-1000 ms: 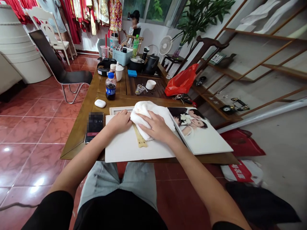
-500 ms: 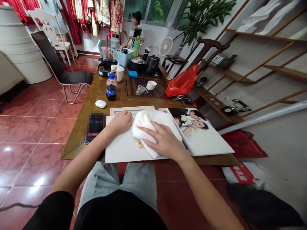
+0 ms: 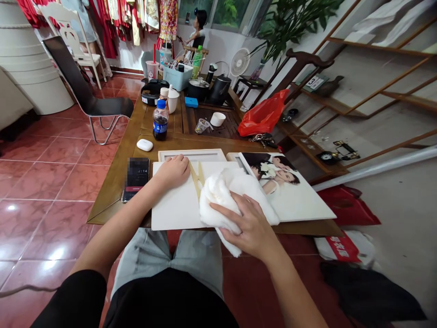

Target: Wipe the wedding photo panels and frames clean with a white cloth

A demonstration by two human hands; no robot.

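A white board or panel lies near the front edge of the table. My left hand rests on its upper part, fingers together and lying flat, beside a flat yellowish piece with a cut-out. In my right hand is a bunched white cloth, fingers spread over it and pressing it. The cloth covers the right part of the board, and one end hangs past the table's front edge. Right of it lies a photo panel showing a couple; the cloth overlaps its left side.
A phone, a white earbud case and a cola bottle stand on the left of the table. Behind the board lies a pale frame. Farther back are a white cup, keys and a red plastic bag.
My right hand has moved the cloth right and toward me, uncovering more of the yellowish piece. My left hand stays in place on the board.
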